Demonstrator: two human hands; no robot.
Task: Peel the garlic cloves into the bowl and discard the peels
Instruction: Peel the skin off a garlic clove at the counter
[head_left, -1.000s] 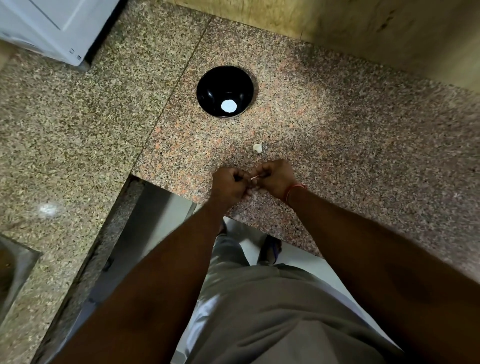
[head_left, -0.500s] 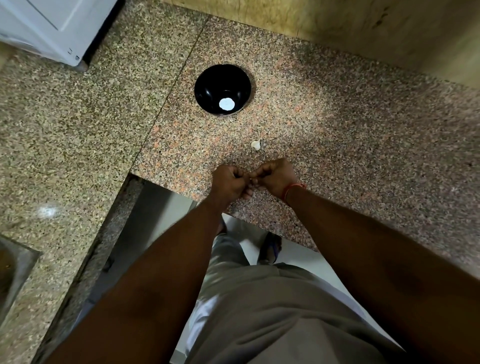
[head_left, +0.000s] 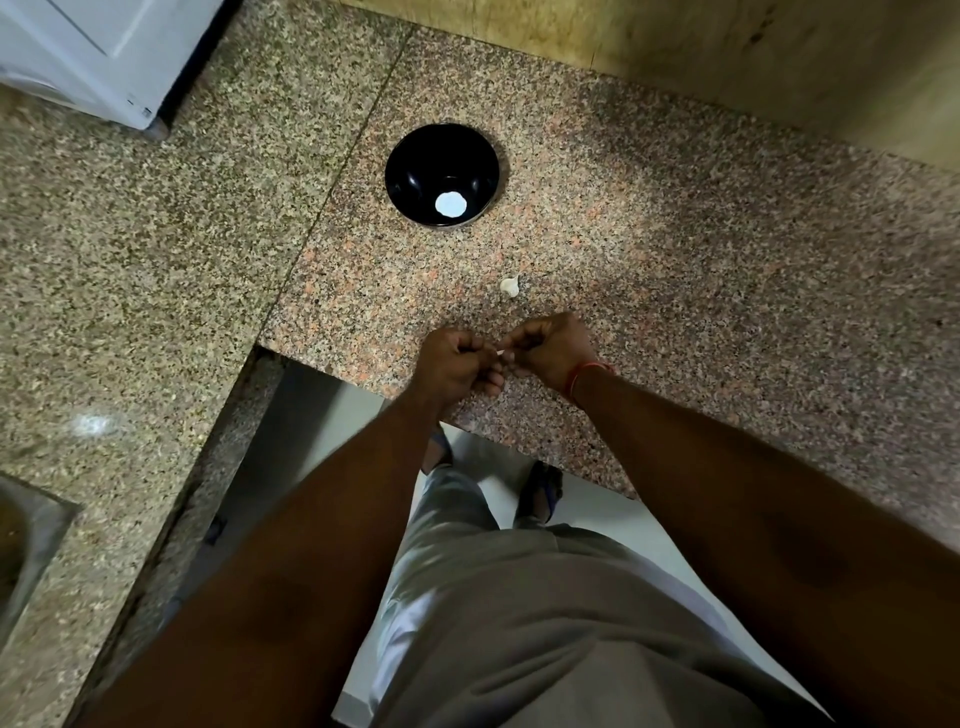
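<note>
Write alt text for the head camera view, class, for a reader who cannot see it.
A person's left hand and right hand meet at the edge of a speckled granite counter, pinching a small pale garlic clove between them. Beyond lie a loose pale garlic piece and a black bowl.

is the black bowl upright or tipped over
Upright: the black bowl sits on the granite counter with its opening facing up, interior visible.
</note>
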